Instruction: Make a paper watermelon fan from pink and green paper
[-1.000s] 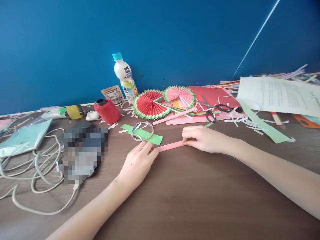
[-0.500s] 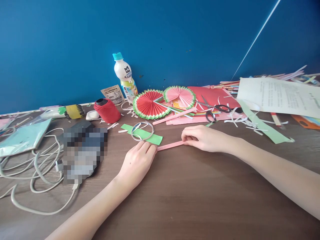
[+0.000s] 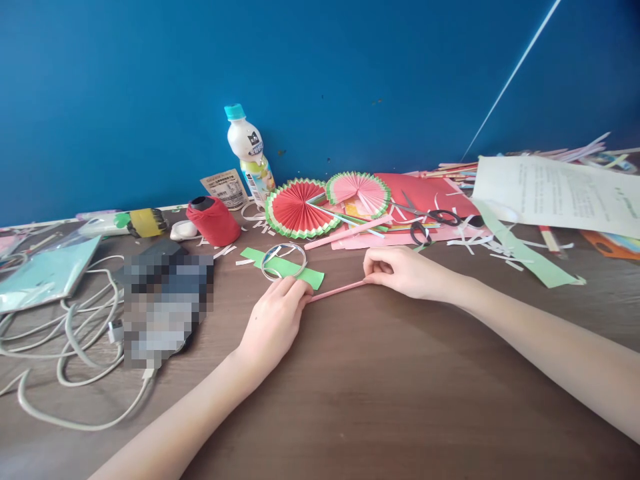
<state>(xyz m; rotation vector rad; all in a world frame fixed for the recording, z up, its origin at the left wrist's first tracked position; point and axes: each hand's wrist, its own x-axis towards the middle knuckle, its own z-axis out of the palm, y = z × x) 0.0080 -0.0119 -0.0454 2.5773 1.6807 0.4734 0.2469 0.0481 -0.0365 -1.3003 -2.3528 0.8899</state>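
A narrow pink paper strip (image 3: 337, 291) stretches between my two hands, its thin edge showing. My left hand (image 3: 278, 308) pinches the strip's left end, close to the table. At the right end, my right hand (image 3: 393, 272) grips it between thumb and bent fingers. Just beyond my left hand lies a green paper strip (image 3: 311, 276) with a clear tape roll (image 3: 263, 264) on it. Behind the hands rest a red folded paper fan (image 3: 295, 212) and a pink folded paper fan (image 3: 369, 190), both green-edged.
Scissors (image 3: 421, 212) lie among paper scraps beyond my right hand. A drink bottle (image 3: 254, 157) and a red-wrapped roll (image 3: 220, 223) stand near the blue wall (image 3: 320, 73). To the left are a blurred phone (image 3: 173, 300) and white cables (image 3: 70, 421). A printed sheet (image 3: 555, 193) lies at right.
The pink strip between my hands has turned from showing its flat face to showing a thinner edge. My left hand has shifted slightly left and my right hand has barely moved.
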